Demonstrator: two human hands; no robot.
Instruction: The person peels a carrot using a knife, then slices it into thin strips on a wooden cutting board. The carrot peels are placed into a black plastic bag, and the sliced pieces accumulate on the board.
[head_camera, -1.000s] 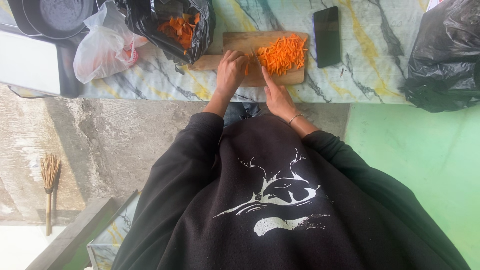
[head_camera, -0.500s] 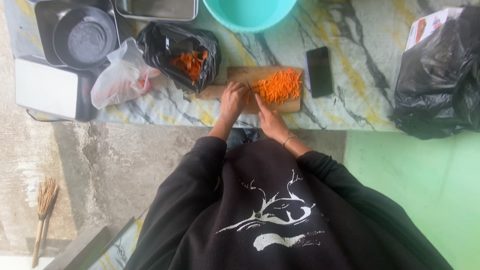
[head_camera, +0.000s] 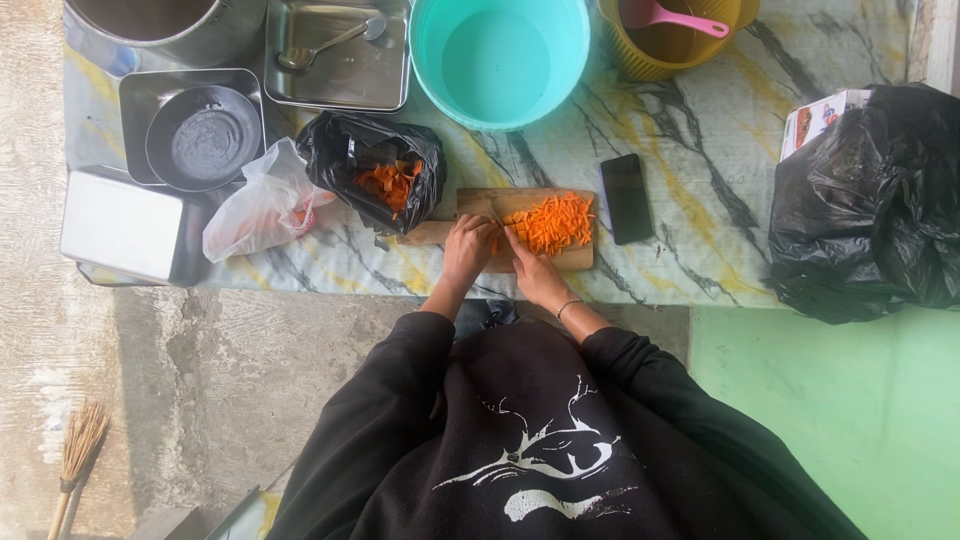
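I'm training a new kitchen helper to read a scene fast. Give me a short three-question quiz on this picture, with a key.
1. True or false: both hands rest on the wooden cutting board.
2. What lies on the counter just right of the board? A) a spoon B) a dark phone C) a broom
3. Fill in: the cut carrot sticks lie on the board to the ____ of the hands.

Key
1. True: the left hand and right hand meet at the board's near edge.
2. B, the phone.
3. Right.
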